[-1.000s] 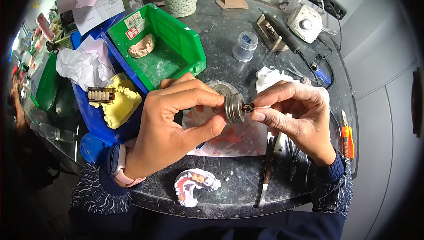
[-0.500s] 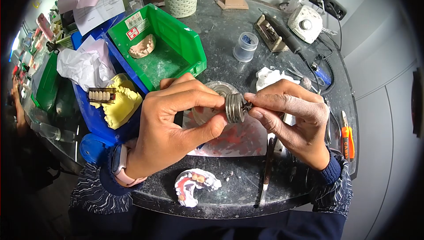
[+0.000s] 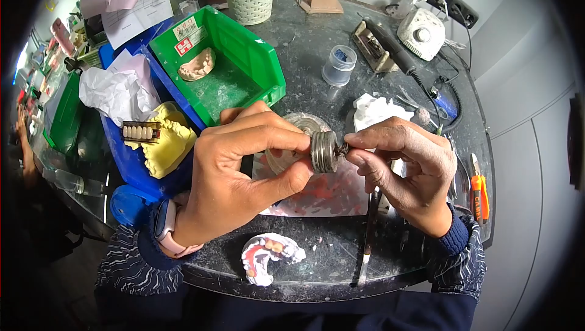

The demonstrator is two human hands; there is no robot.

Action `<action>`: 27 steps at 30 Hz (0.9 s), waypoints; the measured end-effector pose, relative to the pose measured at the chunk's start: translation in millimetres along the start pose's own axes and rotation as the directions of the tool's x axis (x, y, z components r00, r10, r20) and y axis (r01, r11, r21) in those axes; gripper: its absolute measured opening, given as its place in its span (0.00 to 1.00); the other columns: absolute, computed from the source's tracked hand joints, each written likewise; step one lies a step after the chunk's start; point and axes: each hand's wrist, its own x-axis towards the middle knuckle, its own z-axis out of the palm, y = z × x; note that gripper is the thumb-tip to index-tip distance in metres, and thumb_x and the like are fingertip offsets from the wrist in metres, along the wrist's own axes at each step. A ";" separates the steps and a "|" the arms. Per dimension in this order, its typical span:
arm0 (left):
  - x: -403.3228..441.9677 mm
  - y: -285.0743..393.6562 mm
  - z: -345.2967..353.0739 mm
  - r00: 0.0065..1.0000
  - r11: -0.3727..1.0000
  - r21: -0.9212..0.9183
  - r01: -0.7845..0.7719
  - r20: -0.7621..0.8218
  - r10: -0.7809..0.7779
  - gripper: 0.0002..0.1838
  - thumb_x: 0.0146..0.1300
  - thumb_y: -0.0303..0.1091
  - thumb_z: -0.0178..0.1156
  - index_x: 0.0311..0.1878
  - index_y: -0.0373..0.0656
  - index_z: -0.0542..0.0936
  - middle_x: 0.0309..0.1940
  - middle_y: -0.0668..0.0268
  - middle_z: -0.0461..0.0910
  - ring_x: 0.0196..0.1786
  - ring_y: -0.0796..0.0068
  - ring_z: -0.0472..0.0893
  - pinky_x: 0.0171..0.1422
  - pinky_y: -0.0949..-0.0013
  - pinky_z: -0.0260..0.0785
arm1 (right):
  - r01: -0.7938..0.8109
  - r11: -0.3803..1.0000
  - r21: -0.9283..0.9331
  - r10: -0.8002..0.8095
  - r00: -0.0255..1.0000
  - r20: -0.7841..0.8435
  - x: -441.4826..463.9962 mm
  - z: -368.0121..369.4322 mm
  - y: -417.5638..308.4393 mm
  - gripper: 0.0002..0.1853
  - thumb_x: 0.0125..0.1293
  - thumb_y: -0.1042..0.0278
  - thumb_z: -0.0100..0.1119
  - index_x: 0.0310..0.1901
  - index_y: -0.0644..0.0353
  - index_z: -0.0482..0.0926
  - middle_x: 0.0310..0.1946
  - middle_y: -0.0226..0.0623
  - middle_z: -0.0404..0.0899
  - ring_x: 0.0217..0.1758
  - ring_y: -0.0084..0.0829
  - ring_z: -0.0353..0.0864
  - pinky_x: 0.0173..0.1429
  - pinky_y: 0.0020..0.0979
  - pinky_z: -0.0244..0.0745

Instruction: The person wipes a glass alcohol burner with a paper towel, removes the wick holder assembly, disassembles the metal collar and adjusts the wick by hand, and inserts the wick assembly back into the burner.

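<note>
Between thumb and index finger, my left hand (image 3: 250,154) pinches a ridged round metal piece (image 3: 323,152), held on its side above the bench. The fingertips of my right hand (image 3: 407,163) close on a small dark stem (image 3: 343,148) at the right side of that metal piece. Behind and below lies a round clear dish (image 3: 283,154), partly hidden by my left hand. Under both hands is a sheet with red smears (image 3: 329,195). Nearer the front edge rests a white dental model with red and tooth-coloured parts (image 3: 261,258).
At the left, a green bin (image 3: 244,56) holds a beige dental model (image 3: 197,64); a blue tray (image 3: 131,163) holds a yellow model (image 3: 166,148). A clear jar (image 3: 339,66), handpiece (image 3: 390,44), brush-like tool (image 3: 369,233) and orange cutter (image 3: 479,191) lie around.
The fingers of my right hand have shifted and turned slightly around the dark stem. My left hand keeps its pinch on the metal piece, nearly unmoved.
</note>
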 end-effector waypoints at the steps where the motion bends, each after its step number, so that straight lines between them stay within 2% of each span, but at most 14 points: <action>1: -0.2 0.1 0.5 1.000 1.000 -0.011 0.000 -0.009 0.000 0.10 0.50 0.33 0.72 0.34 0.41 0.84 0.28 0.71 0.82 0.31 0.79 0.74 0.46 0.73 0.60 | -0.015 0.999 0.032 0.016 1.000 -0.003 -0.5 0.3 0.5 0.07 0.59 0.82 0.66 0.40 0.70 0.83 0.29 0.41 0.82 0.22 0.22 0.81 0.21 0.20 0.73; 5: -0.7 -1.4 2.3 1.000 0.999 -0.045 -0.003 -0.025 0.002 0.10 0.51 0.32 0.72 0.35 0.40 0.84 0.29 0.71 0.83 0.31 0.79 0.75 0.46 0.73 0.61 | -0.070 0.995 0.073 0.069 0.998 0.004 -2.6 0.9 1.5 0.07 0.59 0.81 0.66 0.40 0.69 0.84 0.29 0.40 0.82 0.24 0.23 0.81 0.25 0.22 0.74; 7: -1.5 -2.6 2.4 1.000 0.998 -0.060 0.004 -0.023 -0.005 0.11 0.51 0.33 0.72 0.36 0.40 0.84 0.29 0.70 0.83 0.31 0.80 0.75 0.47 0.73 0.61 | -0.080 0.996 0.049 0.080 0.997 -0.003 -3.8 2.1 1.3 0.08 0.58 0.79 0.67 0.40 0.65 0.84 0.30 0.39 0.83 0.29 0.27 0.82 0.33 0.26 0.75; 10: -3.8 -4.4 3.8 0.999 0.994 -0.102 0.028 -0.023 -0.030 0.12 0.53 0.33 0.72 0.37 0.38 0.84 0.30 0.69 0.84 0.32 0.80 0.76 0.48 0.73 0.61 | -0.119 0.990 0.073 0.117 0.993 0.028 -4.5 1.7 -0.4 0.09 0.58 0.79 0.67 0.41 0.66 0.85 0.30 0.39 0.84 0.30 0.27 0.82 0.33 0.26 0.76; 13: -4.0 -4.8 5.5 0.999 0.989 -0.145 0.041 -0.025 -0.045 0.11 0.54 0.33 0.72 0.38 0.37 0.84 0.31 0.67 0.84 0.33 0.80 0.77 0.48 0.73 0.62 | -0.246 0.948 0.203 0.243 0.969 0.036 -8.6 3.3 -1.1 0.10 0.58 0.79 0.66 0.42 0.65 0.85 0.32 0.39 0.84 0.31 0.27 0.83 0.33 0.25 0.75; 16: -2.8 -2.0 6.7 0.998 0.982 -0.180 0.052 -0.036 -0.059 0.09 0.55 0.30 0.71 0.37 0.36 0.84 0.32 0.66 0.85 0.34 0.80 0.76 0.47 0.73 0.64 | -0.239 0.942 0.237 0.245 0.970 0.002 -12.5 5.0 -0.9 0.10 0.57 0.78 0.67 0.43 0.64 0.85 0.34 0.40 0.85 0.32 0.26 0.83 0.34 0.25 0.76; 19: -1.7 -0.5 9.0 0.995 0.966 -0.249 0.073 -0.053 -0.089 0.09 0.56 0.29 0.70 0.37 0.35 0.83 0.33 0.65 0.84 0.34 0.80 0.76 0.45 0.73 0.65 | -0.105 0.987 0.119 0.108 0.994 -0.026 -7.8 4.1 1.5 0.10 0.57 0.77 0.68 0.42 0.63 0.85 0.34 0.39 0.84 0.33 0.27 0.83 0.35 0.26 0.76; 22: -2.2 -0.7 8.2 0.994 0.961 -0.264 0.083 -0.052 -0.100 0.09 0.57 0.28 0.70 0.38 0.35 0.83 0.33 0.65 0.84 0.35 0.80 0.76 0.44 0.74 0.66 | -0.041 0.999 0.021 0.041 0.999 -0.035 -4.3 3.0 0.4 0.11 0.56 0.76 0.69 0.42 0.60 0.86 0.34 0.38 0.82 0.34 0.28 0.82 0.35 0.27 0.76; 25: -2.2 -1.6 9.5 0.994 0.953 -0.292 0.080 -0.052 -0.100 0.10 0.56 0.29 0.70 0.38 0.34 0.83 0.34 0.65 0.84 0.35 0.80 0.76 0.45 0.74 0.66 | 0.128 0.984 -0.126 -0.133 0.990 -0.034 0.1 3.1 5.7 0.08 0.58 0.77 0.68 0.40 0.64 0.86 0.30 0.38 0.81 0.28 0.24 0.79 0.29 0.22 0.73; 27: -2.3 -1.7 10.1 0.993 0.948 -0.308 0.082 -0.052 -0.103 0.10 0.56 0.28 0.70 0.38 0.34 0.83 0.34 0.65 0.84 0.35 0.80 0.76 0.45 0.73 0.66 | 0.147 0.978 -0.149 -0.153 0.988 -0.028 0.6 3.6 5.0 0.08 0.57 0.78 0.69 0.40 0.65 0.85 0.31 0.39 0.81 0.27 0.25 0.79 0.30 0.22 0.73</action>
